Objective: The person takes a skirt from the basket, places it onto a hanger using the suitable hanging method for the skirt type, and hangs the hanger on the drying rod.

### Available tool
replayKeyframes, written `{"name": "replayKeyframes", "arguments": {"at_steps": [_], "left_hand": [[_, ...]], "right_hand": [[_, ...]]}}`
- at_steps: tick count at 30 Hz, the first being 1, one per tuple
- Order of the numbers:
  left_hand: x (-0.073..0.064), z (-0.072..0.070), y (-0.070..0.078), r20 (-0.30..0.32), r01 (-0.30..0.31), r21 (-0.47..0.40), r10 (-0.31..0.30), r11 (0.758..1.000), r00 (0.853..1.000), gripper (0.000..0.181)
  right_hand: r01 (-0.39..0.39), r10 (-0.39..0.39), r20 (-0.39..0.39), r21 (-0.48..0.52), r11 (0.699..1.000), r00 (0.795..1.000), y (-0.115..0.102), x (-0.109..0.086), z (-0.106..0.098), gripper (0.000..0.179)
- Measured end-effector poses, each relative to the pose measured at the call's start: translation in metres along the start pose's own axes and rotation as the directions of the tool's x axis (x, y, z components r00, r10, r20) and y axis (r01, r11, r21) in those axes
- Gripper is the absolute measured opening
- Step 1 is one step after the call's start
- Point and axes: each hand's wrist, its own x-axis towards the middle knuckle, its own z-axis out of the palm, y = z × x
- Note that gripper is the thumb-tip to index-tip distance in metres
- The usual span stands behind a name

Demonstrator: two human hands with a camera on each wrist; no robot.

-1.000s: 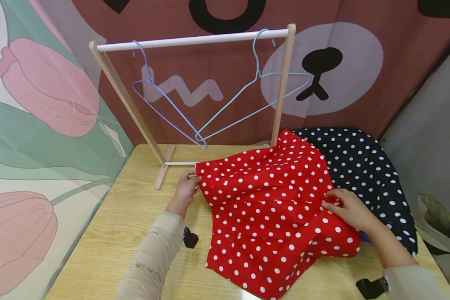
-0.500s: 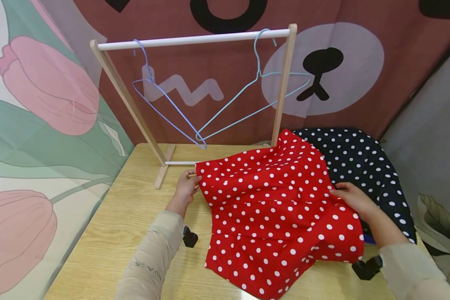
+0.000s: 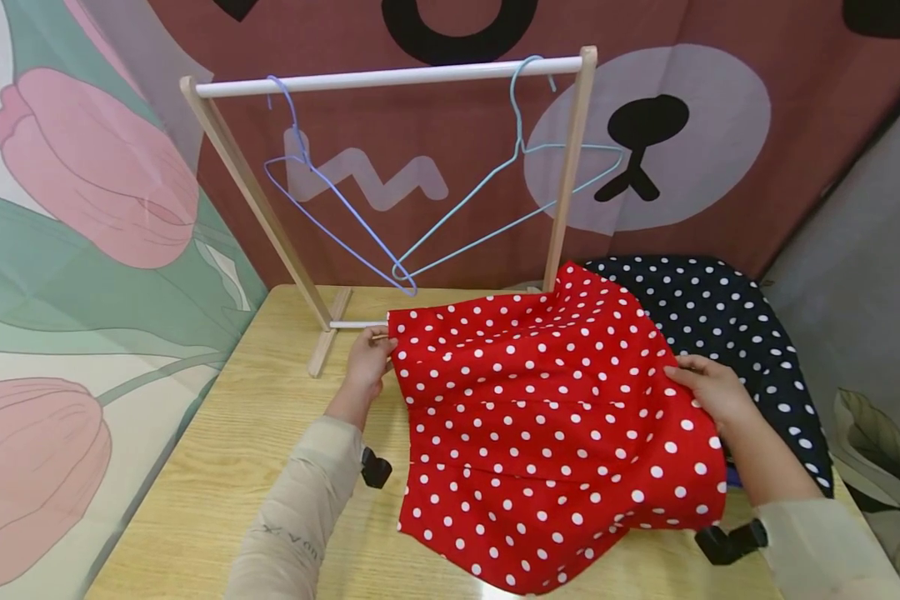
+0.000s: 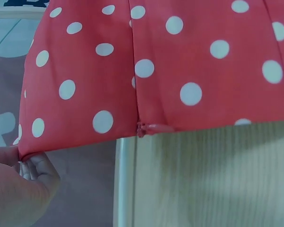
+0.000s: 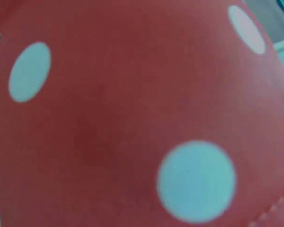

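A red skirt (image 3: 525, 400) with white polka dots is spread above the wooden table. My left hand (image 3: 366, 360) pinches its far left corner. In the left wrist view, the left hand's fingers (image 4: 45, 168) fold round that corner, and a small zip pull (image 4: 154, 128) sits at the skirt's edge. My right hand (image 3: 714, 393) grips the skirt's right side, thumb on top and the other fingers partly hidden behind the cloth. Red dotted cloth (image 5: 109, 118) fills most of the right wrist view and hides the right hand there.
A wooden rack (image 3: 573, 167) with a white rail stands behind the skirt. From it hang a purple hanger (image 3: 345, 208) and a light blue hanger (image 3: 457, 208). Black polka-dot cloth (image 3: 727, 317) lies at the back right. The table (image 3: 217, 450) shows at the left.
My right hand has shifted back and to the right, now gripping the skirt's side edge. The left hand has drawn its corner slightly left and back, and the skirt looks more stretched.
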Motion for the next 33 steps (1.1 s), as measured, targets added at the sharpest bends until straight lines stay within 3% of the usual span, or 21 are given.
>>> {"name": "replayKeyframes", "arguments": {"at_steps": [8, 14, 25, 33], "left_hand": [[0.003, -0.005, 0.011, -0.018, -0.021, 0.006, 0.021, 1.000, 1.000, 0.022], [0.001, -0.010, 0.016, -0.023, -0.014, 0.004, 0.014, 1.000, 1.000, 0.024], [0.009, -0.018, 0.024, -0.101, -0.045, 0.071, 0.052, 0.996, 0.994, 0.020], [0.015, -0.025, 0.020, -0.174, -0.046, 0.143, 0.071, 0.989, 0.982, 0.020]], "right_hand": [[0.079, -0.077, -0.028, 0.086, 0.993, 0.997, -0.012, -0.021, 0.013, 0.030], [0.148, -0.140, -0.052, 0.207, 0.967, 0.989, -0.020, -0.031, 0.028, 0.014], [0.172, -0.164, -0.052, 0.325, 0.930, 0.985, -0.024, -0.035, 0.061, 0.014], [0.180, -0.196, 0.014, 0.335, 0.925, 0.980, -0.021, -0.034, 0.082, 0.019]]}}
